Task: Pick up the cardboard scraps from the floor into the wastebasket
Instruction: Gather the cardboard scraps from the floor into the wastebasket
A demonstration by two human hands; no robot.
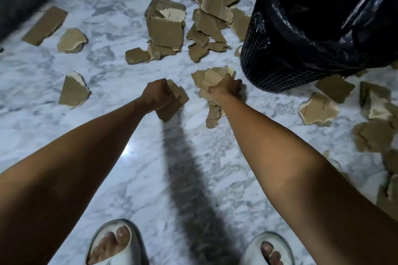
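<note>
Gripping now: left hand (pixel 158 95) curled round a cardboard piece (pixel 172 104)
Right hand (pixel 226 89): clutching a bunch of scraps (pixel 210 78)
Wastebasket (pixel 286 58): just right of that hand
Floor (pixel 107 71): more scraps scattered

Both hands grip cardboard scraps: left hand (pixel 158 97), right hand (pixel 226 88), near the wastebasket (pixel 269 56)
</note>
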